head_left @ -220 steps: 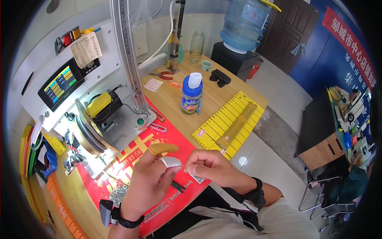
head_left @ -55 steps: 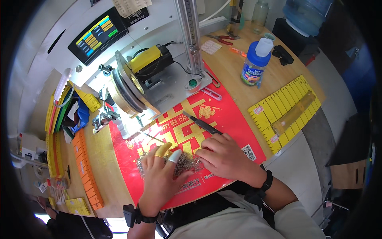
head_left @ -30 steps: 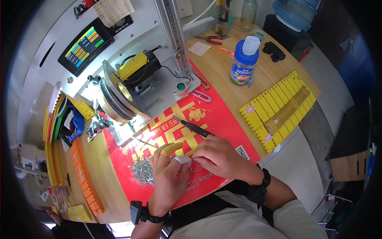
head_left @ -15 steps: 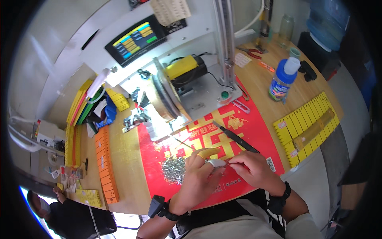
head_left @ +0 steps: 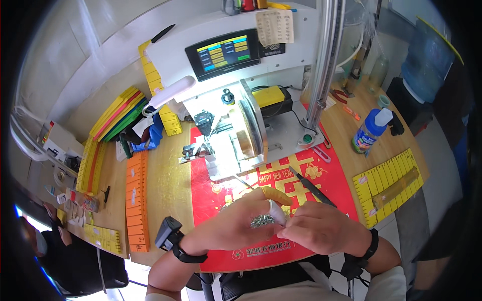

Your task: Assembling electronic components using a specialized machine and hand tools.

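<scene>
My left hand (head_left: 236, 223) has a yellow covering on one finger and a white covering on another. Its fingers are curled and meet the fingertips of my right hand (head_left: 321, 227), which is closed in a pinch. Whatever lies between the fingertips is too small or hidden to name. Small silvery metal pieces (head_left: 262, 219) lie in a pile on the red printed mat (head_left: 213, 198), partly covered by my left hand. Beyond my right hand, black tweezers (head_left: 314, 188) rest on the mat. A thin rod (head_left: 243, 181) shows beyond my left fingers; I cannot tell whether it is held.
A white machine with a screen (head_left: 223, 54) and a round wheel (head_left: 250, 125) stands ahead. Yellow trays (head_left: 389, 185) and a blue-capped bottle (head_left: 370, 131) are at right. An orange tray (head_left: 135, 200) lies left. Another person (head_left: 65, 261) sits at far left.
The whole view has shifted, with the machine now farther right and lower. Both hands are closer together, and my left hand covers more of the metal pile.
</scene>
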{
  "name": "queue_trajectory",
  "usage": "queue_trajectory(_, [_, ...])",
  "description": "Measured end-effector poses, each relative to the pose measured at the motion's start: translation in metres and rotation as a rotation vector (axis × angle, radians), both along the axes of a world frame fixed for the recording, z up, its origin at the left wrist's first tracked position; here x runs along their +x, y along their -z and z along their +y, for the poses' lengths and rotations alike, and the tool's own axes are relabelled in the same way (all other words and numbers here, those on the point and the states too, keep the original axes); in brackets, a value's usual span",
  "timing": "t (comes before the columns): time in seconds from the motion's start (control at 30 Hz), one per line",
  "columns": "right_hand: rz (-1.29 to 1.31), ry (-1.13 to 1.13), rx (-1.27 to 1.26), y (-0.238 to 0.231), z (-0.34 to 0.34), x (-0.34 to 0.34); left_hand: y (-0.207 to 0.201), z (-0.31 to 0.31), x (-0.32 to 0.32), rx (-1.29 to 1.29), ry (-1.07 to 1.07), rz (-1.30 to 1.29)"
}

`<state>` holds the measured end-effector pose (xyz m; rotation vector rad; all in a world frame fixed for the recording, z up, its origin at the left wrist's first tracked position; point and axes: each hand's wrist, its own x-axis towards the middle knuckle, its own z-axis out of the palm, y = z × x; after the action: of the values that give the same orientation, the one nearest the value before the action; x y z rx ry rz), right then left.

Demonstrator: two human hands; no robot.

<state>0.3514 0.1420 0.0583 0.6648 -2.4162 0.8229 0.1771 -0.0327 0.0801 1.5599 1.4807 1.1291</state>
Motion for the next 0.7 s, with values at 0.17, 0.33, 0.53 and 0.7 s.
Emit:
queue_trajectory(0.17, [0.028,0.165,-0.032,-0.013,-0.013,-0.037,-0.032,-0.015,-0.048,0.123,-0.225,0.398])
queue_trajectory(0.33, [-0.259,0.056,-0.633,-0.001,-0.071,-0.092,-0.023,-0.036,-0.129,0.285,-0.654,0.724])
queue_trajectory(0.53, [-0.444,0.195,-1.646,0.026,-0.092,-0.188,-0.014,-0.040,-0.141,0.294,-0.730,0.730])
queue_trajectory(0.7, [-0.270,0.171,-1.818,0.037,-0.090,-0.219,-0.004,-0.040,-0.158,0.238,-0.723,0.810])
